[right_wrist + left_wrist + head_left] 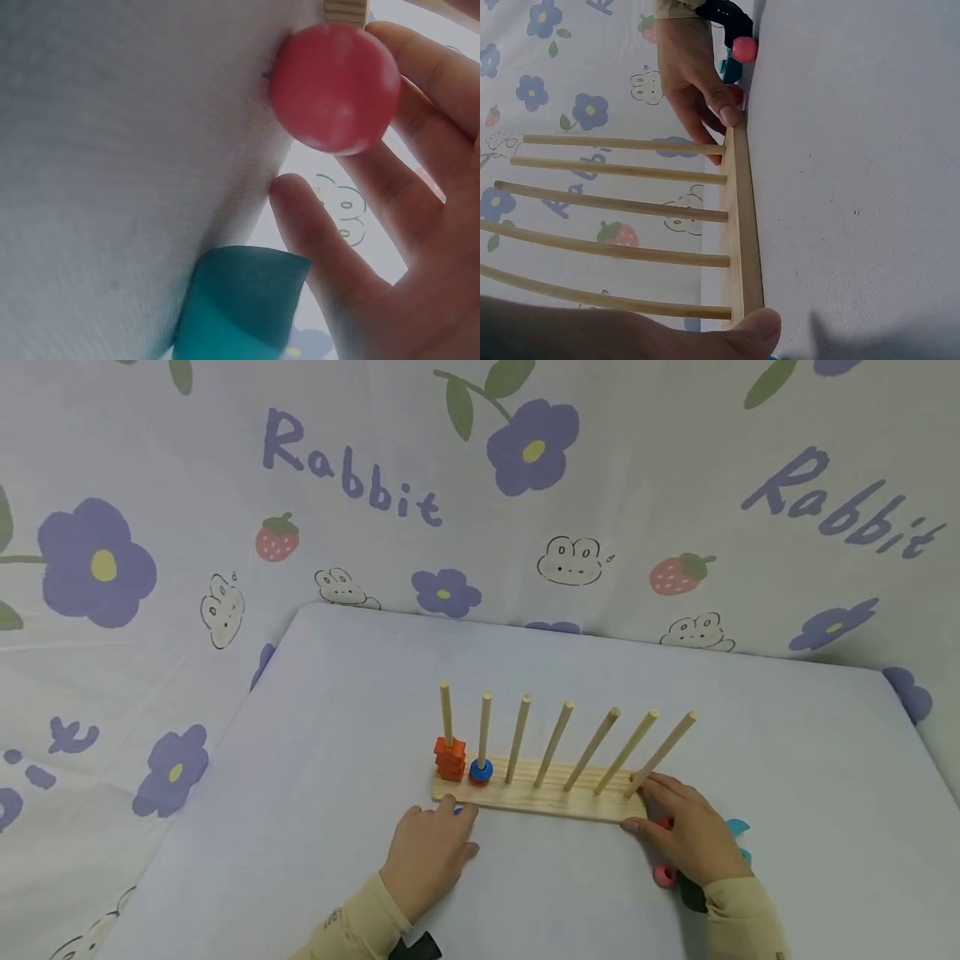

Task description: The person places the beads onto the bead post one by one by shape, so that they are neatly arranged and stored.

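Note:
A wooden pegboard with a row of several upright pegs stands on the table. Orange stacking pieces sit on its leftmost peg, and a blue bead tops a red one on the second peg. My right hand grips the board's right end, thumb at the front corner and fingers behind. At the front edge near the left end, my left hand rests with fingers extended at the wood. A small blue piece shows between those fingers, mostly hidden.
Beside and beneath the right hand lie a pink bead and teal pieces. The right wrist view shows a red bead and a curved teal piece close to the palm. A patterned cloth hangs behind the white table.

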Motion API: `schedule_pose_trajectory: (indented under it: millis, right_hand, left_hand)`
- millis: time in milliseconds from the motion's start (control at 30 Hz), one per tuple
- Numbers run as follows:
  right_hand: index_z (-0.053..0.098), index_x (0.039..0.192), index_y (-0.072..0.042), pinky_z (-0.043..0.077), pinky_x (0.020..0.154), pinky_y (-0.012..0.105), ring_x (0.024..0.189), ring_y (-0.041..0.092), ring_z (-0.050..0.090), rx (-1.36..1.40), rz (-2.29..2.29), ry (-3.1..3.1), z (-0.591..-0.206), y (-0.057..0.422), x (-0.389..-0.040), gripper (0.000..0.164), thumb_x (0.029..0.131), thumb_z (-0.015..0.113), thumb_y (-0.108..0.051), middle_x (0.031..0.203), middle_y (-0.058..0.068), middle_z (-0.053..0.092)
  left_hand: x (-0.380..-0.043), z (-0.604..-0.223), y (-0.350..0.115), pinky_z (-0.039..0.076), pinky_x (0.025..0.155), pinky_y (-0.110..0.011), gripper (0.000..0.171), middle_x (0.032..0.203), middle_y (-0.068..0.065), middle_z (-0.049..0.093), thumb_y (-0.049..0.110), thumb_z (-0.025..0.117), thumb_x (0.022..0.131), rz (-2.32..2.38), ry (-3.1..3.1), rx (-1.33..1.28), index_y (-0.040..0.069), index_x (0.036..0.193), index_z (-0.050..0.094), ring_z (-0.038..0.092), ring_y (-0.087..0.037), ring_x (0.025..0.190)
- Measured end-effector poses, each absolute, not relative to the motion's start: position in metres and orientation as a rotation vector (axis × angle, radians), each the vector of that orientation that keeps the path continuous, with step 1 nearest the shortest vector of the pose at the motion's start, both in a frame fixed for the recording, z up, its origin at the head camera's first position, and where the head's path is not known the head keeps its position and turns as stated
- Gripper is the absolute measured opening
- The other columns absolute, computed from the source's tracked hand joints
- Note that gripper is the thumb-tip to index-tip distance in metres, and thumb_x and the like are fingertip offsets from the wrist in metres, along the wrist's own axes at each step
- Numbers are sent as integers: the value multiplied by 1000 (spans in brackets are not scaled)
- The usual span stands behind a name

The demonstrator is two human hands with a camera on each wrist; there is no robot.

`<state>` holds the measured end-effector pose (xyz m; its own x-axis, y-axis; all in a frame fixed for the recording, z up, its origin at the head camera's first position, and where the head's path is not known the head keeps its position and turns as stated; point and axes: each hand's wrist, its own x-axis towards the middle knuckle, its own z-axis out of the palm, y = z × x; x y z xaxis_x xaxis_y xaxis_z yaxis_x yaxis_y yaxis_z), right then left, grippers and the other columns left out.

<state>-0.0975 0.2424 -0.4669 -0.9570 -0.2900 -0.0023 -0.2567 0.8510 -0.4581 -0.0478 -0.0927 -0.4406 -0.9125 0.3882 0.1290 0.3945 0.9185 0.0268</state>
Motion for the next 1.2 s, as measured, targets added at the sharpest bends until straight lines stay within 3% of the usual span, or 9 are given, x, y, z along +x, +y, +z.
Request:
schedule_pose_trajectory:
  millis: [233, 600, 767, 967, 1200]
  right_hand:
    - [55, 132, -4, 37, 98, 61, 124, 47, 44, -419, -705, 2934, -465, 242, -99, 62, 87, 65, -45, 138, 22, 49]
    - [57, 129, -4, 39, 97, 59, 124, 46, 46, -416, -696, 2953, -471, 242, -98, 59, 87, 67, -44, 136, 21, 50]
    - [57, 130, -4, 39, 97, 59, 124, 46, 46, -414, -685, 2956, -470, 241, -98, 59, 87, 67, -44, 136, 21, 51]
    - [57, 129, -4, 39, 96, 59, 123, 46, 46, -424, -684, 2973, -469, 242, -99, 58, 86, 69, -41, 135, 22, 51]
    - [58, 127, -4, 40, 96, 59, 122, 46, 47, -449, -693, 2979, -471, 243, -100, 56, 86, 69, -41, 134, 21, 52]
  left_hand:
    - [-51, -443, -92, 43, 52, -29, 33, 85, -7, 66, 29, 78, 78, -93, -3054, -517, 11, 102, 64, 63, -19, 58]
    - [-53, -442, -97, 44, 49, -26, 21, 81, -3, 60, 21, 76, 81, -223, -2938, -558, 8, 95, 68, 60, -16, 57]
    - [-53, -413, -99, 47, 52, -22, 21, 86, 0, 59, 18, 71, 87, -537, -2779, -614, 8, 105, 68, 57, -9, 60]
    - [-60, -366, -102, 37, 49, -15, 24, 88, 1, 61, 16, 70, 88, -775, -2560, -620, 12, 111, 68, 45, -3, 55]
    - [-75, -334, -102, 40, 47, -19, 24, 98, -5, 65, 16, 71, 88, -812, -2276, -553, 13, 111, 70, 49, -6, 52]
